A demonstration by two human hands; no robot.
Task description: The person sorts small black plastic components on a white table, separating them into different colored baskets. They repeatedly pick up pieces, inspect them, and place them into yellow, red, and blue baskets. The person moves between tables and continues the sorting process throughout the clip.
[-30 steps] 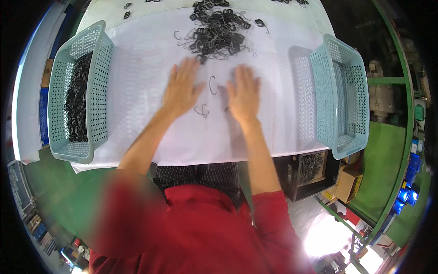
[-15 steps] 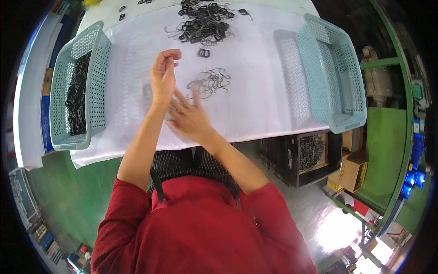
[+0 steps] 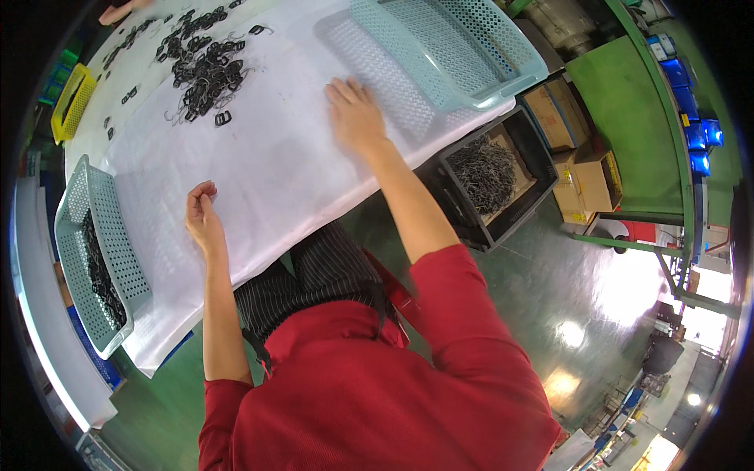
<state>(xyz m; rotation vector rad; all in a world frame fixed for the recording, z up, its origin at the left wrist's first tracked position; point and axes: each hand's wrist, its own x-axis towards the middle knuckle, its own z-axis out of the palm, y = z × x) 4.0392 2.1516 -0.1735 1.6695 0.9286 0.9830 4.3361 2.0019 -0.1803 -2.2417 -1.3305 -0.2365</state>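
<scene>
My right hand (image 3: 355,118) lies over the white-covered table (image 3: 275,169), fingers stretched forward, near the empty light-blue basket (image 3: 440,74). Its outline is slightly blurred, and what is under the palm is hidden. Lower left, my left hand (image 3: 204,220) hovers by the table's near side with its fingers curled in; whatever they may hold cannot be made out. Farther off lies a pile of black buckle-like pieces (image 3: 210,78), thin wires sticking out among them. One loose black buckle-like piece (image 3: 223,118) rests at its near edge.
At left, another light-blue basket (image 3: 118,259) holds black pieces. A black crate (image 3: 542,188) full of dark wire pieces stands below the table's right edge, beside cardboard boxes (image 3: 589,177). A yellow basket (image 3: 73,102) and another person's arm (image 3: 122,12) are at the far left.
The view has turned to the right. My right hand has swung away from the left, rightward toward the empty basket. The small heap of thin wires on the cloth is no longer visible.
</scene>
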